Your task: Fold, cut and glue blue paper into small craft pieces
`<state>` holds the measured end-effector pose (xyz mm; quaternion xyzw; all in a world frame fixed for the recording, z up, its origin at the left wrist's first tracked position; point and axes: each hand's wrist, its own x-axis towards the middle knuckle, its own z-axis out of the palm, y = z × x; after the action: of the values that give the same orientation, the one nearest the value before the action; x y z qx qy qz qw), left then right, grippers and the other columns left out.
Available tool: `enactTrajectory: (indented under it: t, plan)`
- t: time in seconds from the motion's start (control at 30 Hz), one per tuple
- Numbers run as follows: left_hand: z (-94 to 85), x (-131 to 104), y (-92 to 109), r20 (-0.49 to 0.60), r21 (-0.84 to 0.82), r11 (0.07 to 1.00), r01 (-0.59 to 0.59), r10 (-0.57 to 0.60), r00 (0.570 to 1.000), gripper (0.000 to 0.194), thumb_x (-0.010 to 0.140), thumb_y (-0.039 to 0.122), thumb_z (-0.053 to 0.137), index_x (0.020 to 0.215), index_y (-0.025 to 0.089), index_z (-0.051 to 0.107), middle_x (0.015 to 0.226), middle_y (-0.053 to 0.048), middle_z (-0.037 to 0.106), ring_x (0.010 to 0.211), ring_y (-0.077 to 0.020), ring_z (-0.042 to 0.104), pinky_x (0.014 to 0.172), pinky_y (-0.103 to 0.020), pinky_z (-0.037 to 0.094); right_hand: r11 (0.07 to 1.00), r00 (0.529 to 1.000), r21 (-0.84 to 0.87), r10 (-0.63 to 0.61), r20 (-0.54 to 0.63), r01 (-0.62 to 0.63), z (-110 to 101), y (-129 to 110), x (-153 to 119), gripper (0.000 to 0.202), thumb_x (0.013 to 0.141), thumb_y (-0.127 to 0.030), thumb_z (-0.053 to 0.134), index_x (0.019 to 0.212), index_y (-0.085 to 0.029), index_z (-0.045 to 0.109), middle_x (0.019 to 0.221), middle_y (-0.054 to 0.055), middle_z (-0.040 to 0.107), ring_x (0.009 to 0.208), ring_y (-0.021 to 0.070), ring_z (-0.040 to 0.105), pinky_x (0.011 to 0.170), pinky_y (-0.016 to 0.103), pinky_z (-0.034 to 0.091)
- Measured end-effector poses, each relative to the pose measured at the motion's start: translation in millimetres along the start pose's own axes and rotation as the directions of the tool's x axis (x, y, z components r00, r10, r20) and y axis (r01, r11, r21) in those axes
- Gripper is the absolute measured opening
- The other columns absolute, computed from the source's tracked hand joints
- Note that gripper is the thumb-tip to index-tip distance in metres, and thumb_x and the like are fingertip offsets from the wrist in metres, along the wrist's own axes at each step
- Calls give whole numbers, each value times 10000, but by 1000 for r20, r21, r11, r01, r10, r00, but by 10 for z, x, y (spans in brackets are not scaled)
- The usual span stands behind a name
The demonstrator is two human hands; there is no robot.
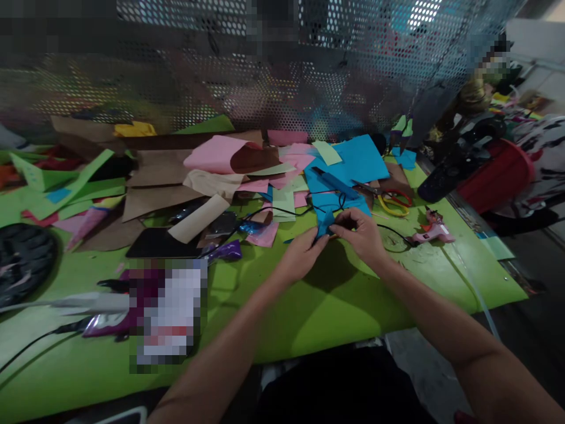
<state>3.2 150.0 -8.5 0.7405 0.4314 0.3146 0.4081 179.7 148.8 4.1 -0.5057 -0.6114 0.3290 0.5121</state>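
Note:
A small folded piece of blue paper is held up between my hands over the green table. My left hand pinches its lower left side. The fingers of my right hand are closed at its right edge, with the thumb against it. A thin pale strip shows just below the fingertips, too small to name. Behind my hands lie larger blue sheets and scissors with red and yellow handles. To the right of my right hand rests a pink glue gun.
A brown tube lies across a dark flat object at left. Pink sheets and green strips cover the table's back, against a perforated metal panel. A black cable crosses behind my hands. A red container stands beyond the right edge.

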Motion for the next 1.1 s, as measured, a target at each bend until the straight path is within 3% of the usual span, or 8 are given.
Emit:
enactTrajectory:
  t: [0.2, 0.33, 0.47, 0.63, 0.77, 0.9, 0.97, 1.1]
  plan:
    - [-16, 4, -27, 16, 37, 998, -51, 51, 999, 218, 954, 269, 422, 985, 186, 621, 987, -80, 695, 903, -234, 627, 805, -349, 487, 970, 986, 183, 151, 68, -161, -8, 45, 49, 487, 604, -411, 882, 995, -221, 662, 857, -8, 628, 685, 140, 543, 617, 285, 457]
    - [-37, 3, -8, 5, 149, 989, 11, -12, 1000, 115, 880, 205, 503, 855, 180, 612, 886, -73, 651, 841, -234, 597, 792, -366, 461, 951, 973, 245, 145, 180, -187, -2, 40, 45, 359, 630, -439, 875, 807, -209, 665, 768, -11, 639, 694, 153, 574, 674, 305, 485]
    - [-87, 22, 25, -123, -228, 972, 57, -87, 989, 168, 837, 257, 633, 994, 196, 638, 859, -21, 651, 817, -181, 591, 777, -304, 463, 997, 997, 77, -22, 79, 16, -22, -38, 1, 223, 751, -387, 801, 730, -217, 657, 724, -5, 630, 705, 168, 576, 667, 310, 477]
    - [-137, 20, 53, -42, -823, 549, 142, -310, 950, 413, 798, 364, 721, 1149, 192, 591, 825, -3, 675, 648, -116, 582, 666, -256, 481, 882, 918, -290, -395, -30, 370, -57, -97, -72, 66, 853, -223, 697, 789, -239, 687, 825, 28, 696, 786, 197, 640, 716, 333, 517]
    - [-50, 2, 53, 121, -883, 401, 244, -308, 944, 384, 773, 504, 747, 931, 169, 644, 831, -30, 676, 727, -151, 630, 694, -296, 534, 699, 814, -442, -561, 149, 562, -38, -38, -117, 178, 889, -142, 627, 957, -268, 733, 962, 52, 749, 913, 215, 683, 799, 361, 522]
    - [27, 15, 32, 25, -884, 424, 198, -380, 925, 333, 732, 418, 805, 922, 179, 671, 877, -12, 687, 797, -132, 623, 724, -256, 528, 588, 736, -460, -620, 272, 665, 15, -30, -131, 258, 873, -79, 587, 975, -264, 735, 986, 49, 755, 926, 208, 682, 804, 355, 508]
    - [29, 27, 27, -19, -870, 457, 184, -405, 914, 311, 738, 401, 796, 926, 179, 686, 856, -5, 695, 768, -120, 615, 714, -235, 512, 635, 759, -422, -592, 272, 647, 24, -69, -132, 282, 865, -73, 569, 989, -268, 731, 990, 47, 743, 941, 203, 676, 818, 351, 515]
    - [12, 34, 44, -73, -829, 530, 177, -416, 906, 240, 769, 376, 763, 880, 175, 692, 813, 2, 692, 746, -120, 601, 735, -236, 501, 867, 912, -282, -391, 129, 411, -11, -146, -121, 274, 878, -135, 566, 1081, -260, 700, 1013, 52, 686, 937, 195, 644, 803, 343, 533]
